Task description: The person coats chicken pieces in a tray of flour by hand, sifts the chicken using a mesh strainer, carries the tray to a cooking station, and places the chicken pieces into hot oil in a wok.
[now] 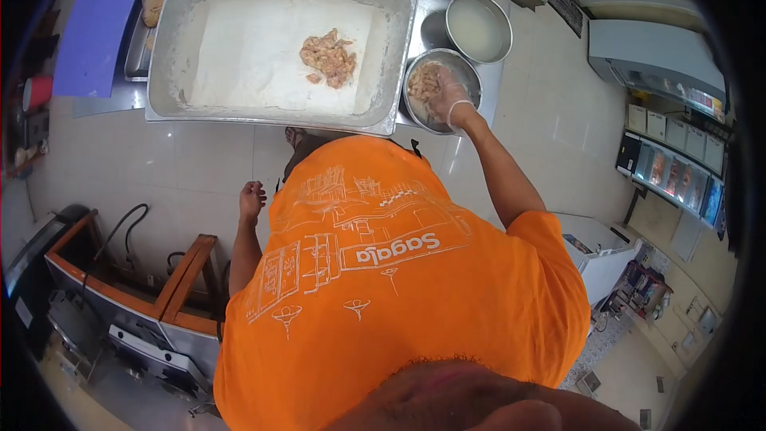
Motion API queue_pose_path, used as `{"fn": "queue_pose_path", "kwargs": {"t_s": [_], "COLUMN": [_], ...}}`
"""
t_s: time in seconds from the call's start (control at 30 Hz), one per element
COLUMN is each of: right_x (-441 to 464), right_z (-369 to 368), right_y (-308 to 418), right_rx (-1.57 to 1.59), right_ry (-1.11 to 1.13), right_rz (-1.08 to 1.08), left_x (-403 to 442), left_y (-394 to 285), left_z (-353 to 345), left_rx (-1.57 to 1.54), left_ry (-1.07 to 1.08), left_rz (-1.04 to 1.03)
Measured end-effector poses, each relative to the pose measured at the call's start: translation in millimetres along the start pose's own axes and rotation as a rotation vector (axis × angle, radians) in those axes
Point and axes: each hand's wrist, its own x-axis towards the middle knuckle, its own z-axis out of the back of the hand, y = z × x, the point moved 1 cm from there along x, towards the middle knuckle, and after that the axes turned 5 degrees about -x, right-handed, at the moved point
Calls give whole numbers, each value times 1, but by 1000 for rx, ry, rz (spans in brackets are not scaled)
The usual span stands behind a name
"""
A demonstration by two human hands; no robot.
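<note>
right hand (448,96) touches meat (423,82) in steel bowl (471,69), grip unclear; tray (279,120) holds meat clump (329,58).

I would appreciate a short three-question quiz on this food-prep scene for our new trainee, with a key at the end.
1. Multiple choice: Where is the right hand?
A) In the far bowl
B) In the near metal bowl
C) In the middle bowl

2. True or false: The left hand is in the same bowl as the right hand.

3. Fill in the blank with "left" or "right": The meat pieces in the rectangular metal tray lie in its ____ half, as the wearer sees it.

Key: 1. B; 2. False; 3. right
</note>
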Motion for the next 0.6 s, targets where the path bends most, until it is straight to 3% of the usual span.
{"fn": "queue_pose_path", "kwargs": {"t_s": [0.07,0.17,0.27,0.37,0.43,0.5,0.57,0.6], "right_x": [-21,3,19,26,23,13,-20,-10], "right_z": [19,-28,-42,-20,7,23,42,30], "right_y": [50,29,6,-10,-49,-47,-8,-21], "right_rx": [-213,-499,-492,-140,-405,-33,930,862], "right_ry": [-103,-64,-99,55,132,183,166,189], "right_rz": [96,143,317,32,577,521,-204,-231], "left_x": [-9,-17,-18,-17,-12,-14,-12,-9], "left_y": [-23,-42,-42,-37,-24,-19,-13,-10], "left_z": [-6,-14,-14,-13,-3,7,18,24], "left_rx": [29,51,50,51,44,43,43,43], "left_ry": [-65,-85,-53,-50,-41,-53,-55,-49], "left_rz": [-41,-83,-91,-73,-50,-31,-9,2]}}
